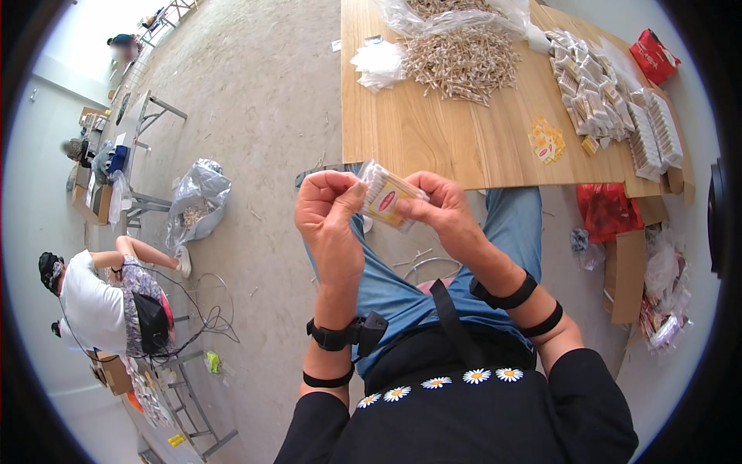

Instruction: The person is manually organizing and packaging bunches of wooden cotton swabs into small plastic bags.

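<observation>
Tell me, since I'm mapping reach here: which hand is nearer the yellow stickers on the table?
Right. The right hand sits just below the table edge, diagonally under the yellow stickers; the left hand is farther left, across the small packet.

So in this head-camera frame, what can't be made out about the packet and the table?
- What is inside the small clear packet: both hands cover its ends, the left hand and the right hand, and it is too small to read.
- The single sticks in the pile of sticks: too small, bent by the fisheye.
- The far end of the wooden table: cut off by the top edge.
- The red bag: partly hidden under the table edge.
</observation>
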Action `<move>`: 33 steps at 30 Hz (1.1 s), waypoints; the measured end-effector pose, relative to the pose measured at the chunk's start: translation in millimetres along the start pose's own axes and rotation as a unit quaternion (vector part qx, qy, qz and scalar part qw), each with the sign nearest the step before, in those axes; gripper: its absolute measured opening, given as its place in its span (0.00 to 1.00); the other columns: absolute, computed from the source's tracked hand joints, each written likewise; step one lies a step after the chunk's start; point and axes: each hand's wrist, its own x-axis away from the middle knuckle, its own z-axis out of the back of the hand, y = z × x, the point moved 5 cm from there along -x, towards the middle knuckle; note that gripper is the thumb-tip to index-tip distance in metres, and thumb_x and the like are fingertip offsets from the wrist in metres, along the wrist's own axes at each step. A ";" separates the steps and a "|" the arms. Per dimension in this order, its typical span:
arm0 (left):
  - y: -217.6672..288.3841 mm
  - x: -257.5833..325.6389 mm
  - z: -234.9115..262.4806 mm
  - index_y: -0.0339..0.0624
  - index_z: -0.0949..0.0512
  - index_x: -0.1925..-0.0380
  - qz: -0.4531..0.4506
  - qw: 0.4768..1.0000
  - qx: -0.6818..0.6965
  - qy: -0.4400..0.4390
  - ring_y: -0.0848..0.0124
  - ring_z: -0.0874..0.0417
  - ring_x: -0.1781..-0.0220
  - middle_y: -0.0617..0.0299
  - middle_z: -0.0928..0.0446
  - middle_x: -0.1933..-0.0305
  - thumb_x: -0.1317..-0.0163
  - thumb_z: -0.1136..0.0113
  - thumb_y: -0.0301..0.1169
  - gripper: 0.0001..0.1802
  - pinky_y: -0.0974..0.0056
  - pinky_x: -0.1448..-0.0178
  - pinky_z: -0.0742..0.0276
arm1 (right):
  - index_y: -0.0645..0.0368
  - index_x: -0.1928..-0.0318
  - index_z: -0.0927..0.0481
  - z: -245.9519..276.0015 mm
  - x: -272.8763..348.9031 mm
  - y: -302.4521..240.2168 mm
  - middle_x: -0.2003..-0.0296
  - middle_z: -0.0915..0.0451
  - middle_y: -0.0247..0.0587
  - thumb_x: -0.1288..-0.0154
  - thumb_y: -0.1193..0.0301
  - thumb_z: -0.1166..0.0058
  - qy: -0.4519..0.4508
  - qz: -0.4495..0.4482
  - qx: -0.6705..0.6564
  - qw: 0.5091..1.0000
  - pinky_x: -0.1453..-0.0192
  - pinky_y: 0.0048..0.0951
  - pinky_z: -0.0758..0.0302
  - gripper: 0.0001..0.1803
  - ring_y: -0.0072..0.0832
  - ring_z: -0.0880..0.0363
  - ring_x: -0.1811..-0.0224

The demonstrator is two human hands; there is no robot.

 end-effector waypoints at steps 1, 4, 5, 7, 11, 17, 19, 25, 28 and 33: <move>0.1 1.0 -1.1 0.37 0.25 0.63 0.002 1.000 0.010 0.011 0.79 0.23 0.62 0.63 0.21 0.65 0.39 0.39 0.17 0.07 0.73 0.53 0.26 | 0.63 0.58 0.20 2.2 0.4 0.2 0.66 0.18 0.31 0.35 0.72 0.38 0.022 -0.009 -0.033 0.999 0.59 0.18 0.26 0.09 0.13 0.23 0.64; 0.3 6.3 -8.0 0.37 0.25 0.62 0.026 0.999 0.028 -0.003 0.79 0.23 0.62 0.64 0.22 0.65 0.38 0.39 0.17 0.07 0.74 0.53 0.26 | 0.62 0.57 0.20 10.7 -3.4 3.8 0.64 0.18 0.32 0.31 0.69 0.41 0.081 0.010 -0.099 0.992 0.57 0.19 0.25 0.09 0.13 0.22 0.63; -0.2 7.5 -9.7 0.37 0.25 0.62 0.026 0.999 0.028 -0.004 0.79 0.23 0.62 0.64 0.22 0.65 0.38 0.39 0.17 0.07 0.74 0.53 0.26 | 0.62 0.57 0.21 13.9 -4.6 4.2 0.64 0.18 0.32 0.30 0.69 0.42 0.114 0.014 -0.155 0.981 0.57 0.19 0.24 0.08 0.13 0.23 0.63; -4.2 9.4 -12.0 0.37 0.25 0.60 0.069 0.994 0.084 -0.001 0.80 0.23 0.63 0.65 0.22 0.64 0.36 0.40 0.19 0.06 0.74 0.54 0.27 | 0.62 0.58 0.21 15.3 -7.0 5.0 0.64 0.19 0.31 0.28 0.68 0.44 0.118 0.024 -0.168 0.978 0.56 0.19 0.24 0.09 0.13 0.23 0.63; -11.2 7.4 -6.7 0.40 0.24 0.58 0.098 0.990 0.106 0.008 0.81 0.22 0.61 0.67 0.22 0.62 0.32 0.42 0.23 0.04 0.73 0.53 0.25 | 0.62 0.58 0.21 16.6 -5.5 3.9 0.65 0.19 0.30 0.27 0.67 0.45 0.085 0.039 -0.142 0.986 0.57 0.18 0.24 0.09 0.12 0.23 0.64; -8.8 3.4 -8.1 0.36 0.24 0.60 0.038 0.999 0.018 0.027 0.82 0.28 0.66 0.68 0.24 0.65 0.31 0.43 0.24 0.03 0.75 0.59 0.31 | 0.62 0.59 0.22 13.1 -2.8 1.1 0.66 0.20 0.29 0.26 0.66 0.46 0.064 0.034 -0.095 0.993 0.58 0.18 0.25 0.10 0.11 0.24 0.65; -9.0 4.2 -8.2 0.36 0.24 0.60 0.027 0.999 -0.001 0.021 0.82 0.28 0.65 0.68 0.25 0.65 0.31 0.43 0.25 0.04 0.76 0.57 0.31 | 0.62 0.59 0.22 13.0 -3.4 1.8 0.67 0.20 0.29 0.26 0.66 0.47 0.066 0.035 -0.099 0.992 0.58 0.18 0.25 0.11 0.11 0.25 0.65; -4.5 9.0 -12.6 0.33 0.25 0.57 0.039 0.999 -0.007 0.003 0.79 0.24 0.57 0.63 0.24 0.60 0.34 0.49 0.19 0.08 0.72 0.48 0.27 | 0.62 0.59 0.22 15.9 -6.0 10.0 0.68 0.22 0.27 0.25 0.66 0.48 0.097 0.025 -0.158 0.982 0.58 0.17 0.26 0.11 0.11 0.27 0.66; -7.0 8.6 -8.5 0.33 0.25 0.57 0.036 0.999 -0.008 -0.007 0.78 0.24 0.57 0.63 0.24 0.60 0.38 0.50 0.18 0.10 0.71 0.48 0.26 | 0.62 0.60 0.22 14.4 -5.7 8.4 0.68 0.23 0.26 0.25 0.66 0.48 0.091 0.026 -0.141 0.985 0.58 0.18 0.27 0.11 0.10 0.27 0.66; -10.2 6.6 -5.6 0.33 0.25 0.56 0.030 0.999 0.033 -0.028 0.78 0.23 0.58 0.62 0.24 0.59 0.39 0.50 0.18 0.11 0.70 0.48 0.25 | 0.61 0.60 0.22 11.6 -6.4 6.8 0.68 0.22 0.26 0.25 0.64 0.48 0.084 0.005 -0.147 0.986 0.59 0.17 0.26 0.12 0.10 0.26 0.67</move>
